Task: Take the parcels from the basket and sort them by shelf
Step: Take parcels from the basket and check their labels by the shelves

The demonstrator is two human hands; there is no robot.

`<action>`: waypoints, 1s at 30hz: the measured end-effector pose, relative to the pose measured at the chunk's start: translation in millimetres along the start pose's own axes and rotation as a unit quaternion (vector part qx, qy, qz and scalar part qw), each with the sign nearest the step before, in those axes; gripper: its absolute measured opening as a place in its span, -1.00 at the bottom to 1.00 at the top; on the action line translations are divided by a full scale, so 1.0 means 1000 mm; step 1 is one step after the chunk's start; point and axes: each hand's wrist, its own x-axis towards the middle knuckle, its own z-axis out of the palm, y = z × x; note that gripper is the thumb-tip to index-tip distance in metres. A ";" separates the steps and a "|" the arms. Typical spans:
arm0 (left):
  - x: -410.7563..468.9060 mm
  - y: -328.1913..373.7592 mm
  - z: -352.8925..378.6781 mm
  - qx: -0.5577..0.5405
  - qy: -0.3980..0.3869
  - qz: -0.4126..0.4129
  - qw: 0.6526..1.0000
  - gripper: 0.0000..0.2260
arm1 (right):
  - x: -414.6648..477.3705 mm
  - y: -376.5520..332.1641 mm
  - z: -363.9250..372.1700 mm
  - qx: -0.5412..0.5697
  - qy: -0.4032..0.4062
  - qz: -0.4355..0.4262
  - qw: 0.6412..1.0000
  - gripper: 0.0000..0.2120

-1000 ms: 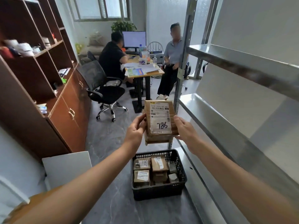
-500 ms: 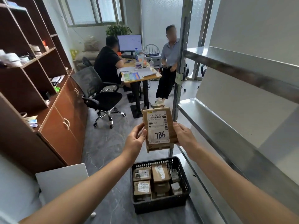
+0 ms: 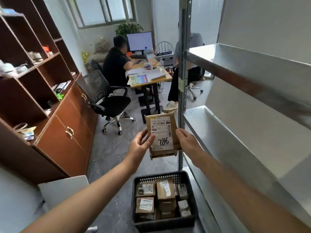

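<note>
A brown cardboard parcel [image 3: 161, 130] with a white label marked "786" is held upright in front of me. My left hand [image 3: 140, 145] grips its left edge, thumb on the label. My right hand [image 3: 186, 142] grips its right edge. Below on the floor stands a black plastic basket [image 3: 168, 224] holding several more brown parcels [image 3: 165, 189]. The metal shelf rack [image 3: 252, 132] rises at the right, its upright post [image 3: 182, 81] just behind the held parcel.
A brown wooden cabinet [image 3: 64, 135] with open shelves lines the left wall. A black office chair [image 3: 107, 101] and a desk [image 3: 149, 78] with two people stand farther back. A white board [image 3: 62, 190] leans at the lower left.
The view has turned right and dropped; the parcel sits lower in view, closer to the rack's post. Both hands keep their hold on it.
</note>
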 end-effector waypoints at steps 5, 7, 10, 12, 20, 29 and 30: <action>0.021 -0.006 0.022 0.004 0.006 -0.015 1.000 -0.36 | 0.030 0.012 -0.020 -0.006 -0.010 0.013 1.000 -0.74; 0.025 -0.012 0.029 -0.007 0.006 -0.027 1.000 -0.35 | 0.037 0.020 -0.023 0.001 -0.012 0.026 1.000 -0.73; 0.033 -0.025 0.034 -0.011 0.015 -0.036 0.999 -0.37 | 0.045 0.037 -0.020 0.015 -0.013 0.043 0.999 -0.72; 0.040 -0.035 0.034 -0.012 0.019 -0.041 0.999 -0.40 | 0.050 0.048 -0.019 0.020 -0.014 0.054 0.998 -0.73; 0.071 -0.078 0.020 0.000 -0.002 -0.092 0.996 -0.49 | 0.081 0.081 -0.007 0.030 0.011 0.108 0.994 -0.80; 0.128 -0.128 0.008 0.032 -0.046 -0.142 0.988 -0.55 | 0.127 0.133 0.015 0.034 0.086 0.171 0.981 -0.79; 0.135 -0.135 0.009 0.032 -0.055 -0.149 0.987 -0.55 | 0.133 0.141 0.017 0.043 0.099 0.184 0.977 -0.79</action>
